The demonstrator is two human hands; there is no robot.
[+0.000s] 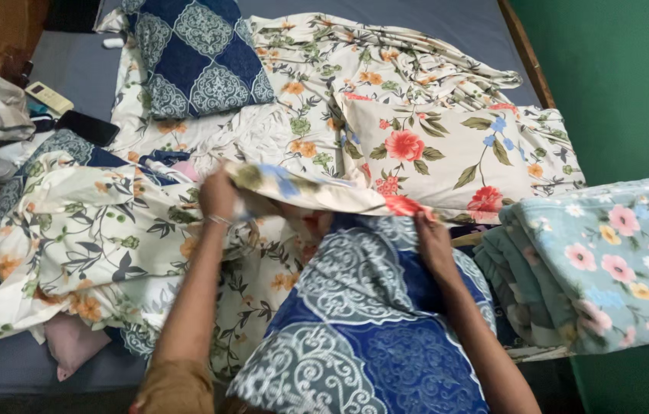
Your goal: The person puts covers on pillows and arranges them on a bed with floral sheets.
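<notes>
Blue pillow [370, 330] lies nearest, between both forearms, its top end under the floral case [447, 153]. Left hand [218, 193] is clenched on the case's open edge, lifting it; right hand [433, 245] grips the case's edge against the pillow. Folded blanket [608, 261] sits right of the right hand.

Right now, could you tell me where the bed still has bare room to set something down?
Bare grey mattress shows along the top edge, beyond the floral sheet, and at the lower left corner beside the pink cloth. The middle is crowded: both hands work at the blue patterned pillow, and the folded blanket fills the right.
</notes>
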